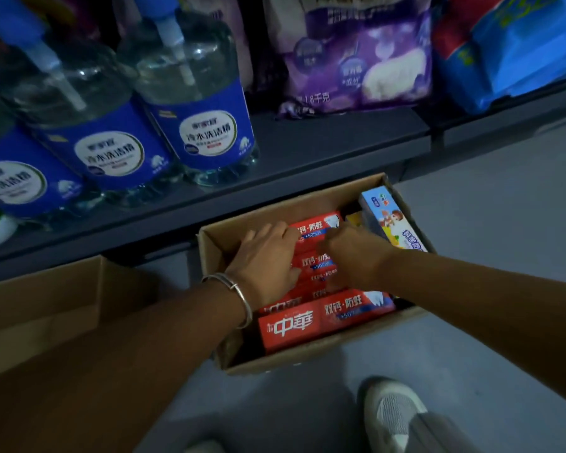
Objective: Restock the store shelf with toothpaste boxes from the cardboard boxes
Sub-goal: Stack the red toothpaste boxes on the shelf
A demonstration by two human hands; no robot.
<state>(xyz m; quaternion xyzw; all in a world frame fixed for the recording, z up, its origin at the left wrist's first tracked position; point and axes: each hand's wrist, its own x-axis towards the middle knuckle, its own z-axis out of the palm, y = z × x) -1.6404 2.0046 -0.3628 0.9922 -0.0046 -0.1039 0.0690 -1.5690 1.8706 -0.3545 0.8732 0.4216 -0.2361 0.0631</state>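
Observation:
An open cardboard box (209, 243) sits on the floor below the dark shelf (307, 148). Inside lie several red toothpaste boxes (324, 317) in a row, and a blue and yellow children's toothpaste box (391, 217) leans at the right end. My left hand (268, 259), with a silver bangle on the wrist, reaches into the box with fingers bent over the left ends of the red boxes. My right hand (350, 256) grips the red boxes from the right side, its fingers curled down among them. Their fingertips are hidden.
A second cardboard box (46, 308) stands at the left. On the shelf are clear detergent bottles with blue labels (206, 125), a purple bag (356, 60) and a blue pack (520, 50). Grey floor (487, 223) spreads right; my shoe (392, 416) is below the box.

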